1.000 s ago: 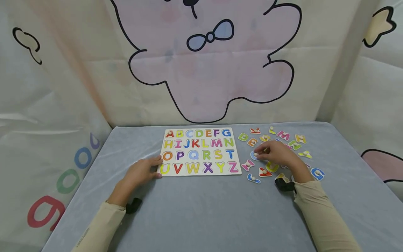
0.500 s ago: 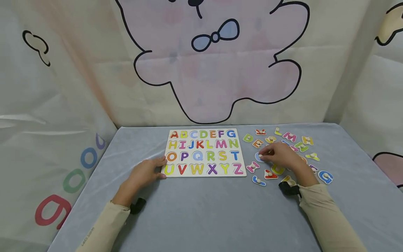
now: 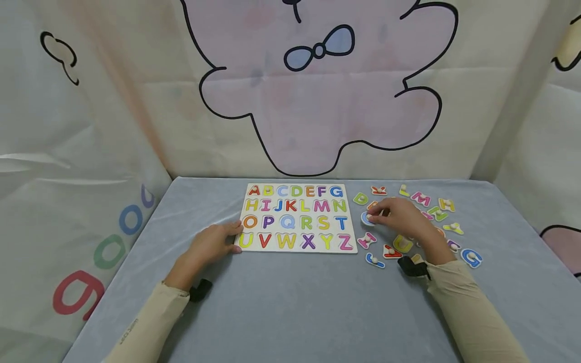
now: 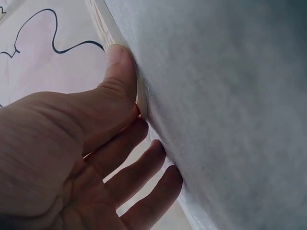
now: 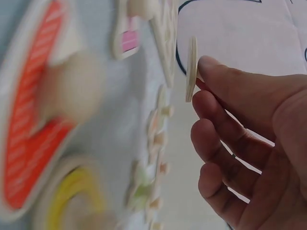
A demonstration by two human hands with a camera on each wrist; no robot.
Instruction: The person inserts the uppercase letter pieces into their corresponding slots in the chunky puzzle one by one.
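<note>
A white alphabet puzzle board (image 3: 297, 250) with coloured letters lies flat on the table. My left hand (image 3: 212, 245) touches the board's left edge near its lower corner. In the left wrist view, the thumb (image 4: 120, 72) lies along the wooden edge and the other fingers reach past it to the cloth. My right hand (image 3: 404, 222) pinches a blue letter piece (image 3: 366, 218) between thumb and fingers, just right of the board. Seen edge-on in the right wrist view, the piece (image 5: 191, 69) is lifted off the table; its letter cannot be read clearly.
Several knobbed letter pieces lie scattered right of the board, among them a pink I (image 3: 366, 240), a green D (image 3: 360, 198), a blue J (image 3: 374, 260), a red piece (image 3: 392, 251) and a blue G (image 3: 471, 258). Grey-blue cloth (image 3: 290, 307) covers the table; printed curtains surround it.
The right hand has raised the blue letter piece slightly from among the others. The left hand stays at the board's edge. The head view has swung a little left.
</note>
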